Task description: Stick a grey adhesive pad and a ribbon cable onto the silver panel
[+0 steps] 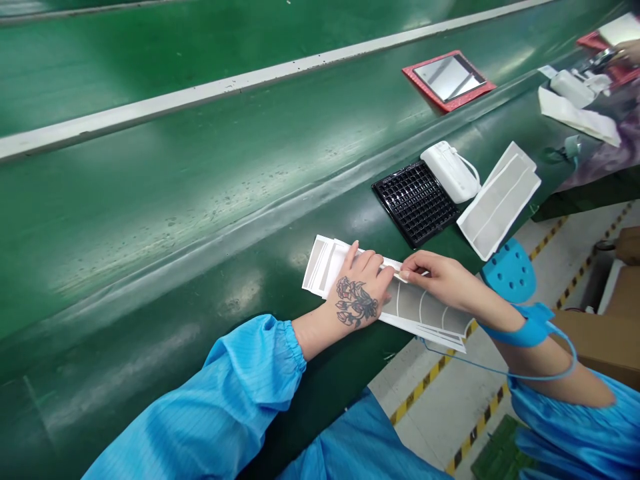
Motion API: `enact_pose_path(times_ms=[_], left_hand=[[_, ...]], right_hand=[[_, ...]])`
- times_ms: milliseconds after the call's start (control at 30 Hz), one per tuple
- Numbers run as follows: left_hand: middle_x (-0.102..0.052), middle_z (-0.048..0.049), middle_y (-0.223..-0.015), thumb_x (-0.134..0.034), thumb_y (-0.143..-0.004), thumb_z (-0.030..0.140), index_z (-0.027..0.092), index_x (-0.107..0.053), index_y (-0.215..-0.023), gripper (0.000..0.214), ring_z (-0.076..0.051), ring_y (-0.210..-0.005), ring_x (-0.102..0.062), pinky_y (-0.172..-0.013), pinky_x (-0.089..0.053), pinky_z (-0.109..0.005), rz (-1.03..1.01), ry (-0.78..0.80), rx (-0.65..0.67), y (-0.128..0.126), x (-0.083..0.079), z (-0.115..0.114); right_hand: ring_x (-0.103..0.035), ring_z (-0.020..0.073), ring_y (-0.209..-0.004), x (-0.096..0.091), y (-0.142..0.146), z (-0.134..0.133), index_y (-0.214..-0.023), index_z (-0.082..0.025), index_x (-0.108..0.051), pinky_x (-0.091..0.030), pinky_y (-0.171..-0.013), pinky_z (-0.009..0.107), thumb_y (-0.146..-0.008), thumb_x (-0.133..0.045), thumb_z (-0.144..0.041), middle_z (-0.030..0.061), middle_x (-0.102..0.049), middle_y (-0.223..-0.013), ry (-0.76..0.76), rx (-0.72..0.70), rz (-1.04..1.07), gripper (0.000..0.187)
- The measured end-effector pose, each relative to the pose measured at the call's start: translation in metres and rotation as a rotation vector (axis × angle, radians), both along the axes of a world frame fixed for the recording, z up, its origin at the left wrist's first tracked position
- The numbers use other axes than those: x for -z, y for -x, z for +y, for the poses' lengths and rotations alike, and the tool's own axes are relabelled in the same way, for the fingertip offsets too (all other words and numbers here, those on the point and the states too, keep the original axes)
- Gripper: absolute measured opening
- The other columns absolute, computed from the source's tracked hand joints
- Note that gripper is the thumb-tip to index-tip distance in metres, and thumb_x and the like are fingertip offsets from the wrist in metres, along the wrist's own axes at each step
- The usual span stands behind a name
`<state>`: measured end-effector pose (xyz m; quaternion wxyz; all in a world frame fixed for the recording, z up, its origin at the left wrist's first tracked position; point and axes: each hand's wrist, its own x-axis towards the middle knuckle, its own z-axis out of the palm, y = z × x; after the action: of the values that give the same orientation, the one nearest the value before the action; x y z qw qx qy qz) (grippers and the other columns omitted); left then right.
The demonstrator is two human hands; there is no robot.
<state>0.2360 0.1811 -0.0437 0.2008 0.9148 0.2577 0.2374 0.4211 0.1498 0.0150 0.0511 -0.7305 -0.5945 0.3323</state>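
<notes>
A stack of white sheets with grey panels (437, 310) lies across the bench's front edge, its right end sticking out past the edge. My left hand (357, 287), tattooed on the back, lies on the stack with its fingers extended, pressing it to the bench. At the stack's upper edge, close to the left fingertips, my right hand (433, 273) pinches a sheet's edge between thumb and fingers. The exact layer in that pinch is hidden. A blue wrist strap (533, 327) with a thin cord circles my right wrist.
Beyond my hands are a black gridded tray (417, 203), a white plastic device (450, 171) and more grey-panelled sheets (500, 200). Farther back, a glossy panel (450, 77) rests on a red pad (417, 77). Another person's hand (627, 52) works at the far right.
</notes>
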Motion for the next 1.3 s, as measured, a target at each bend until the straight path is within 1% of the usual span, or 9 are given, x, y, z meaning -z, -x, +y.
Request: enact_pose_path(times_ms=[100,167,333,467,700,900,1033,1167,1300], left_hand=[[-0.060,-0.0100,-0.106,-0.066,-0.078,0.029,0.014,-0.057,-0.104,0.032,-0.026,-0.108,-0.054,-0.113,-0.027,-0.054,0.007,0.020,-0.009,0.000,-0.001,0.001],[-0.059,-0.0100,-0.106,-0.066,-0.078,0.030,0.014,-0.057,-0.105,0.032,-0.026,-0.107,-0.054,-0.113,-0.027,-0.053,0.010,0.021,-0.010,0.000,-0.002,0.001],[-0.059,-0.0093,-0.106,-0.063,-0.080,0.031,0.015,-0.057,-0.104,0.029,-0.025,-0.108,-0.054,-0.113,-0.027,-0.053,0.009,0.009,-0.015,-0.002,0.001,0.001],[-0.059,-0.0095,-0.106,-0.064,-0.080,0.031,0.015,-0.057,-0.103,0.029,-0.025,-0.108,-0.054,-0.113,-0.027,-0.053,0.008,0.004,-0.016,-0.002,0.002,0.001],[-0.060,-0.0104,-0.107,-0.064,-0.079,0.030,0.015,-0.058,-0.104,0.029,-0.026,-0.107,-0.055,-0.113,-0.027,-0.055,0.016,0.027,-0.009,-0.003,0.000,0.001],[-0.055,-0.0165,-0.128,-0.055,-0.080,0.024,0.012,-0.049,-0.126,0.048,-0.029,-0.125,-0.048,-0.113,-0.029,-0.056,-0.119,0.183,-0.031,-0.004,0.008,0.006],[-0.059,-0.0170,-0.127,-0.042,-0.078,0.008,0.010,-0.061,-0.109,0.036,-0.026,-0.126,-0.049,-0.110,-0.038,-0.050,-0.183,0.198,-0.088,-0.007,0.018,0.011],[-0.063,-0.0173,-0.122,-0.043,-0.079,0.005,0.010,-0.064,-0.098,0.029,-0.027,-0.124,-0.052,-0.107,-0.040,-0.054,-0.102,0.109,-0.093,-0.011,0.024,0.012],[-0.062,-0.0174,-0.124,-0.046,-0.078,0.005,0.009,-0.064,-0.097,0.027,-0.028,-0.123,-0.054,-0.105,-0.043,-0.054,-0.093,0.061,-0.122,-0.012,0.029,0.012]], right_hand=[[-0.061,0.0213,-0.080,-0.003,0.011,-0.015,-0.075,-0.023,-0.063,-0.048,-0.070,0.035,-0.087,-0.045,-0.043,0.0067,-0.066,-0.086,-0.278,0.027,-0.128,0.030],[-0.061,0.0222,-0.084,-0.003,0.020,-0.026,-0.083,-0.022,-0.066,-0.048,-0.073,0.036,-0.091,-0.043,-0.039,0.0083,-0.066,-0.091,-0.440,-0.014,-0.239,0.030],[-0.059,0.0241,-0.084,0.000,0.036,-0.037,-0.088,-0.018,-0.069,-0.046,-0.072,0.038,-0.093,-0.045,-0.030,0.0106,-0.068,-0.093,-0.599,-0.257,-0.548,0.028],[-0.059,0.0227,-0.081,0.004,0.038,-0.032,-0.082,-0.017,-0.069,-0.043,-0.068,0.035,-0.093,-0.046,-0.024,0.0095,-0.069,-0.091,-0.635,-0.318,-0.703,0.027],[-0.059,0.0219,-0.080,0.004,0.038,-0.029,-0.075,-0.018,-0.067,-0.043,-0.069,0.035,-0.093,-0.046,-0.022,0.0083,-0.070,-0.089,-0.659,-0.371,-0.753,0.028],[-0.059,0.0241,-0.089,0.010,0.038,-0.028,-0.076,-0.021,-0.066,-0.045,-0.081,0.042,-0.090,-0.046,-0.015,0.0078,-0.070,-0.094,-0.650,-0.349,-0.724,0.026],[-0.058,0.0263,-0.097,0.016,0.035,-0.030,-0.075,-0.024,-0.065,-0.045,-0.090,0.048,-0.091,-0.045,-0.017,0.0065,-0.069,-0.102,-0.635,-0.272,-0.599,0.027],[-0.061,0.0252,-0.095,0.014,0.041,-0.050,-0.078,-0.029,-0.066,-0.045,-0.098,0.050,-0.089,-0.048,-0.017,0.0040,-0.070,-0.102,-0.658,-0.309,-0.533,0.024],[-0.064,0.0200,-0.081,-0.002,0.057,-0.100,-0.086,-0.035,-0.065,-0.052,-0.090,0.047,-0.084,-0.056,-0.018,-0.0023,-0.071,-0.091,-0.764,-0.352,-0.504,0.020]])
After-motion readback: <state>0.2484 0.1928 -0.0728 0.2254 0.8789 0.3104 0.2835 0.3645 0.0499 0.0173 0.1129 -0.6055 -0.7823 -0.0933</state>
